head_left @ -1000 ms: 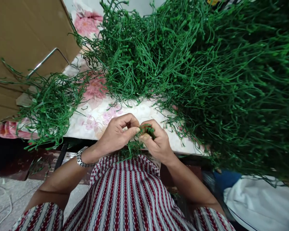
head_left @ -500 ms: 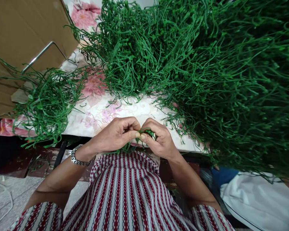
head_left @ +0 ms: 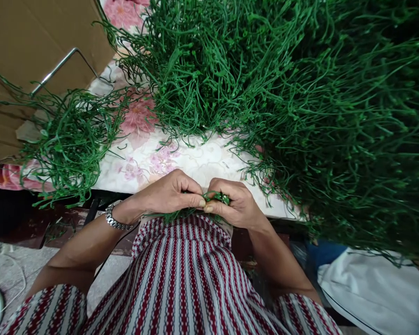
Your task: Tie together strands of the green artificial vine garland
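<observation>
Left hand point(head_left: 172, 193) and right hand point(head_left: 238, 204) close together, both pinching green stems point(head_left: 223, 197); large pile point(head_left: 300, 107) beyond right hand, smaller heap point(head_left: 70, 144) left of left hand.

1. No text, label, brand, number or sign can be read.
2. Cardboard point(head_left: 49, 37): no legible print.
3. Metal wristband point(head_left: 113, 216): no readable mark.
4. Floral cloth point(head_left: 199, 160) and striped garment point(head_left: 181, 274): pattern only, no lettering.
</observation>
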{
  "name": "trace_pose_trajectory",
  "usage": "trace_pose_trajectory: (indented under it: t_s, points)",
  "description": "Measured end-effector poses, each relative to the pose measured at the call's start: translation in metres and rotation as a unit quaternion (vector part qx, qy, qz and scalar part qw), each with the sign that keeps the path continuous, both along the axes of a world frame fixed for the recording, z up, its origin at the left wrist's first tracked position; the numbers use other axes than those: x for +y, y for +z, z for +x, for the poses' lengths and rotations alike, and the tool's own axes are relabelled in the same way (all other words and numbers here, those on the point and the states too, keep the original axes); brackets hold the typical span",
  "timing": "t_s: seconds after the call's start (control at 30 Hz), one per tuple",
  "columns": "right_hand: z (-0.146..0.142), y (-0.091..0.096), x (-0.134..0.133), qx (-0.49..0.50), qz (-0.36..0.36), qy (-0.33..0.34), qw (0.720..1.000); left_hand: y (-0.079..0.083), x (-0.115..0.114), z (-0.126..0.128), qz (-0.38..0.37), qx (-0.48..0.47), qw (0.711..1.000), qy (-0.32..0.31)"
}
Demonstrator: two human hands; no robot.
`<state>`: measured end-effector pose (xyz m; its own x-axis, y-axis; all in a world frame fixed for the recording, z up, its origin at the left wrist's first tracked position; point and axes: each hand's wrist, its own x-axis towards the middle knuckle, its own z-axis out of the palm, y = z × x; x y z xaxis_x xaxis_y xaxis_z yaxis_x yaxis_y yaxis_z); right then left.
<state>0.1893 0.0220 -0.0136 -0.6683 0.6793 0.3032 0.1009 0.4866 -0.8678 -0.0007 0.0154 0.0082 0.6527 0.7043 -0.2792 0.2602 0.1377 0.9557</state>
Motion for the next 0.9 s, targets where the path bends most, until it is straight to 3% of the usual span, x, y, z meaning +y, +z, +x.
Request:
trace_pose_trajectory:
  t_s: [0.1,0.17,0.3,0.5,0.7,0.8,0.9]
  points:
    - [-0.001,0.001,0.001,-0.021,0.031,-0.001,0.999,-0.003,-0.001,-0.001,0.022,-0.005,0.999,0.025]
    - [-0.001,0.002,0.003,-0.027,0.022,0.047,0.998,-0.003,0.000,-0.001,0.048,-0.018,0.999,0.000]
    - [0.000,0.003,0.008,-0.008,-0.055,0.156,0.986,-0.002,0.002,-0.001,0.038,-0.050,0.995,-0.076]
    - [0.000,0.000,0.014,0.044,-0.174,0.245,0.953,-0.006,0.001,0.004,-0.027,-0.105,0.989,-0.106]
    - [-0.003,-0.012,0.006,0.137,-0.293,0.253,0.912,-0.015,-0.004,0.000,-0.064,-0.153,0.980,-0.111]
    - [-0.001,-0.015,0.000,0.233,-0.335,0.228,0.884,-0.014,-0.004,-0.005,-0.058,-0.199,0.978,-0.036]
    - [0.002,-0.010,0.001,0.209,-0.304,0.103,0.924,-0.008,-0.002,-0.005,-0.001,-0.122,0.992,0.029]
